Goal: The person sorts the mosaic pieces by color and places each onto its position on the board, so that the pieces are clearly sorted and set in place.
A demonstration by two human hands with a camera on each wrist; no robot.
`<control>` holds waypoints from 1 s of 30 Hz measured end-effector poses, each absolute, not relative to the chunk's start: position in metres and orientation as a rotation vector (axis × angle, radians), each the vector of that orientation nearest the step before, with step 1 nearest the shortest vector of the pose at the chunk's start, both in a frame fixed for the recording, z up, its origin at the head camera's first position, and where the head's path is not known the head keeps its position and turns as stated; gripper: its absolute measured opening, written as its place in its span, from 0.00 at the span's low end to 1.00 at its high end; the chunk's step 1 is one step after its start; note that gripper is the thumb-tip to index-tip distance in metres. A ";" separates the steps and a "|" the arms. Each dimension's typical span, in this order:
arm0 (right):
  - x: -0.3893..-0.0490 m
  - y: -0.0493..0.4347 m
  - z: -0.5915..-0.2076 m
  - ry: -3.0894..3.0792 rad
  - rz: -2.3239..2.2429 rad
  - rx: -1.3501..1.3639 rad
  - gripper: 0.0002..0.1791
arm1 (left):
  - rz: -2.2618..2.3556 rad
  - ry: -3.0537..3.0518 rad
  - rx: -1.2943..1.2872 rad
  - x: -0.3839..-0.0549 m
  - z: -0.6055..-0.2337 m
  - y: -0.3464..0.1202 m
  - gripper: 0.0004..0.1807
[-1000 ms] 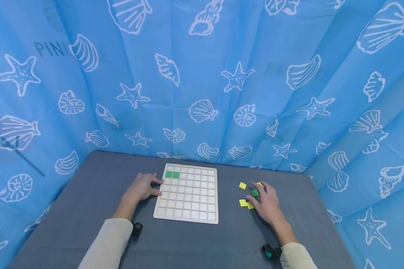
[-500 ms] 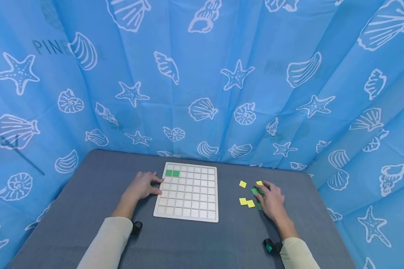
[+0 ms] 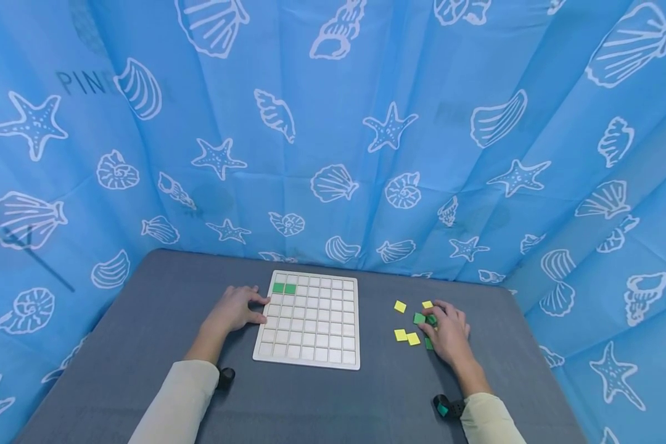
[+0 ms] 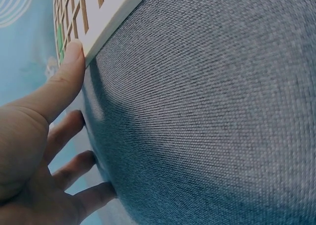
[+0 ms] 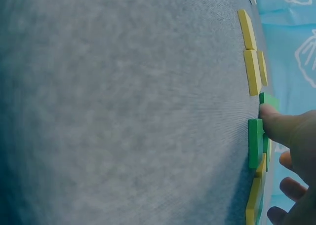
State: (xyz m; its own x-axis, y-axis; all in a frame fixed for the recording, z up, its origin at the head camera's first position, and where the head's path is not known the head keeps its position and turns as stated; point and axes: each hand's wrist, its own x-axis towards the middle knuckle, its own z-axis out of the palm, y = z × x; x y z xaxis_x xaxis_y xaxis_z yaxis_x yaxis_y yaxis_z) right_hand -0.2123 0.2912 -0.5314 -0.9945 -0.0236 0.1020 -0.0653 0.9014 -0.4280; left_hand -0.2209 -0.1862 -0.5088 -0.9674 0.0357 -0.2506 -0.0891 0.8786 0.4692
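Note:
A white grid board [image 3: 309, 364] lies on the table, with two green tiles [image 3: 290, 288] side by side in its upper left squares. My left hand [image 3: 236, 308] rests at the board's left edge; in the left wrist view its thumb [image 4: 69, 69] touches the rim while the other fingers rest spread on the cloth. Right of the board, my right hand [image 3: 448, 332] pinches a loose green tile [image 3: 419, 318] between thumb and forefinger. The right wrist view shows that thumb [image 5: 277, 124] against the tile's side; the forefinger is hidden there. More green tiles [image 5: 255, 143] lie under this hand.
Several yellow tiles [image 3: 401, 335] lie around the right hand, one of them [image 3: 400, 306] farther back. The grey table [image 3: 322, 407] meets a blue shell-patterned curtain [image 3: 333, 154] at its back edge.
My right hand has drawn its fingers together and shifted slightly right, with thumb and forefinger at a green tile; another green tile below the hand has come into view. The left hand stays still.

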 end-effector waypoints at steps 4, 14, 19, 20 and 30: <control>-0.213 0.287 -0.530 -2.932 0.692 0.117 0.06 | 0.724 2.800 -0.041 -0.220 -0.509 -0.187 0.29; -0.212 0.274 -0.524 -2.882 0.794 0.189 0.05 | 0.722 2.791 -0.039 -0.220 -0.508 -0.187 0.29; -0.213 0.264 -0.520 -2.869 0.865 0.185 0.06 | 0.722 2.796 -0.041 -0.219 -0.510 -0.187 0.29; -0.213 0.261 -0.520 -2.865 0.872 0.181 0.06 | 0.722 2.797 -0.040 -0.219 -0.510 -0.187 0.29; -0.223 0.233 -0.518 -2.806 1.054 0.134 0.08 | 0.743 2.799 -0.039 -0.218 -0.509 -0.186 0.29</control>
